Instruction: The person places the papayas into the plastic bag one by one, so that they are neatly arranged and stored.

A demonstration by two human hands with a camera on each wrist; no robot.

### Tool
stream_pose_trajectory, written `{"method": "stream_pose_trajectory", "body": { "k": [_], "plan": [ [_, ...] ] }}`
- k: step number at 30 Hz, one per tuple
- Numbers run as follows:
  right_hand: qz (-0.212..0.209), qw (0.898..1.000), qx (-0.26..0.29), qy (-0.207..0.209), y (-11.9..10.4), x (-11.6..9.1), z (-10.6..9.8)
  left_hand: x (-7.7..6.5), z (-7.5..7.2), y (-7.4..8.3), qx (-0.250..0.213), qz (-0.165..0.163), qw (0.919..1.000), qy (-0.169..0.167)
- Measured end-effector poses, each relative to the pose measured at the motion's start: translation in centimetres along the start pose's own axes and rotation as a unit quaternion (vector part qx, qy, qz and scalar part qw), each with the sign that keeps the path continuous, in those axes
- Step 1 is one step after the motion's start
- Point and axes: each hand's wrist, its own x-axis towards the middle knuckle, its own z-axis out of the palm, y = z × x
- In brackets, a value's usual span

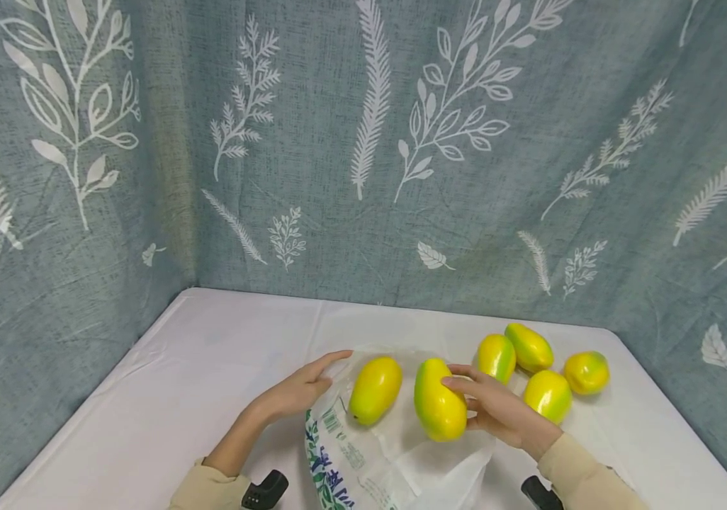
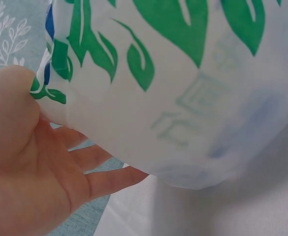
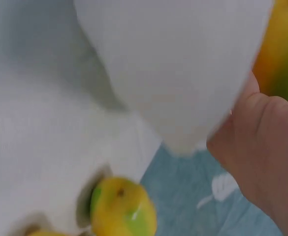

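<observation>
A white plastic bag (image 1: 402, 464) with green leaf print and blue lettering lies at the front middle of the table. My left hand (image 1: 300, 388) grips its left edge; in the left wrist view the thumb and fingers of that hand (image 2: 50, 167) are at the bag (image 2: 148, 108). One yellow-green mango (image 1: 376, 391) lies at the bag's mouth, on the left. To its right, my right hand (image 1: 497, 407) holds another mango (image 1: 441, 400) over the bag, fingers around its right side. That held mango (image 3: 281, 49) shows only partly in the right wrist view, where the bag hides some of it.
Right of the bag, several mangoes lie on the white-covered table (image 1: 223, 354), among them one at the front (image 1: 548, 397) and a far-right mango (image 1: 587, 373). A blue-green curtain (image 1: 325, 241) with white leaf prints stands behind the table.
</observation>
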Motion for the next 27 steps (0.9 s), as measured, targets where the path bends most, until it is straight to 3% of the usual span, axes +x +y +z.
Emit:
{"method": "stream_pose_trajectory", "body": {
  "k": [12, 27],
  "plan": [
    [0.041, 0.997, -0.055, -0.022, 1.1, 1.6, 3.4, 0.2, 0.2, 0.3, -0.008, 0.0, 1.0, 0.002],
    [0.039, 0.995, -0.086, -0.024, 2.3, 2.1, 7.0, 0.2, 0.2, 0.2, -0.002, -0.001, 1.0, -0.001]
  ]
}}
